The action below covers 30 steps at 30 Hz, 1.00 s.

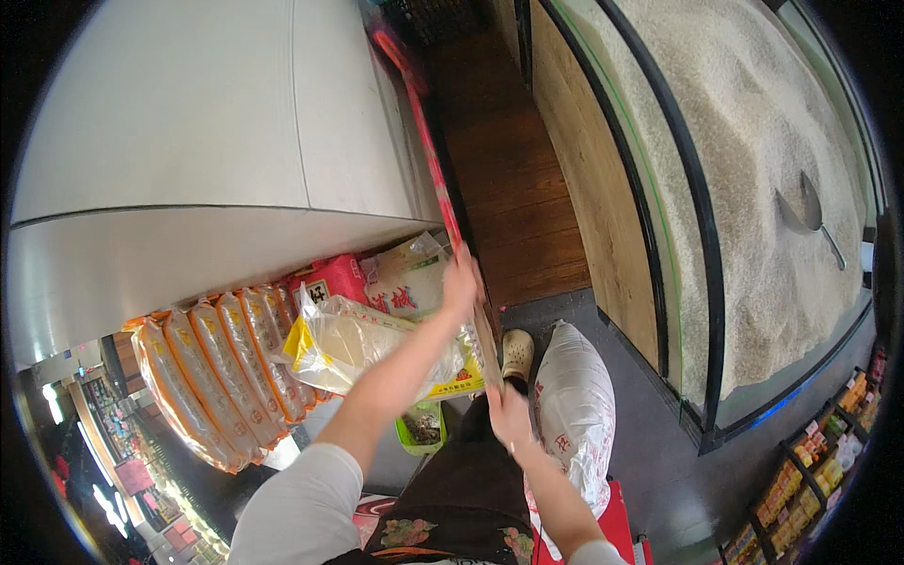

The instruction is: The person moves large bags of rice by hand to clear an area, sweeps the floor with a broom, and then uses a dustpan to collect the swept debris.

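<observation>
Has the left hand (pixel 459 282) closed round a long red-and-tan pole (pixel 436 169) partway along, and the right hand (pixel 509 421) wrapped round the near end. Slants from near middle toward far left, beside the white metal cabinet (pixel 188 122); fades into dark blur at the far end, too unclear to make out. Looks like a step of working along the narrow aisle: probably best to steer with the left hand, drive with the right, use short strokes and stay off the cabinet edge. Mind the near end too, close by the clear yellow-printed bag (pixel 348 344), and step clear of the bulging white sack (pixel 574 405) to the right.

Underfoot, shows grey flooring (pixel 659 471) near and dark brown planks (pixel 508 188) farther off. On the right, note a wood-sided bin (pixel 603 226) of white grain, apparently rice, with a metal scoop (pixel 805 221); at near right, shelves of packets (pixel 800 480). On the left, find orange-edged packs (pixel 226 377) in a row and, nearer the middle, a green container (pixel 419 430) of dark scraps
</observation>
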Available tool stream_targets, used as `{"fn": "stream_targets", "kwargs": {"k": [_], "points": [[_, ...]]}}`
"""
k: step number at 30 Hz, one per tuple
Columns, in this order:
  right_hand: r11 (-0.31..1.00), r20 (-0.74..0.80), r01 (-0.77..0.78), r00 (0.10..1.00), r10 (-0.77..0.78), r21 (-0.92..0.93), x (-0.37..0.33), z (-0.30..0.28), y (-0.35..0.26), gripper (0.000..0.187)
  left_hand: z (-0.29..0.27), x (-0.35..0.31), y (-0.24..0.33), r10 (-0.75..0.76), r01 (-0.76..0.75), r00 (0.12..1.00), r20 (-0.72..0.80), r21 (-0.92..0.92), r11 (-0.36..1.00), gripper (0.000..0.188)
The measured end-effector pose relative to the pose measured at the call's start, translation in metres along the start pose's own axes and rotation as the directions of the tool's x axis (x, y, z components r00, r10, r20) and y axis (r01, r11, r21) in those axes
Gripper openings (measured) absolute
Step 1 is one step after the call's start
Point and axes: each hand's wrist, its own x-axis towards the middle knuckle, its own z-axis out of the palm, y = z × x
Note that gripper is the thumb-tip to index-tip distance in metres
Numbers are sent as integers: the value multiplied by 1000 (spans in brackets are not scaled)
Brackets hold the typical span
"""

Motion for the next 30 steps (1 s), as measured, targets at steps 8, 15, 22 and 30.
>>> {"fn": "stream_targets", "kwargs": {"k": [8, 15, 22, 30], "points": [[940, 79, -276, 952, 296, -200, -190, -43, 20, 36, -1, -184, -67, -518, 510, 852, -79, -99, 854, 37], [933, 3, -295, 953, 303, -206, -82, 23, 8, 40, -16, -48, -94, -230, 363, 916, -327, 439, 822, 57], [980, -31, -110, 994, 106, -164, 122, 53, -36, 47, -14, 102, 8, -128, 145, 985, 112, -160, 976, 28], [994, 12, -24, 1000, 25, -110, 13, 18, 8, 47, -1, -39, -48, -76, 99, 986, -149, 152, 983, 33]]}}
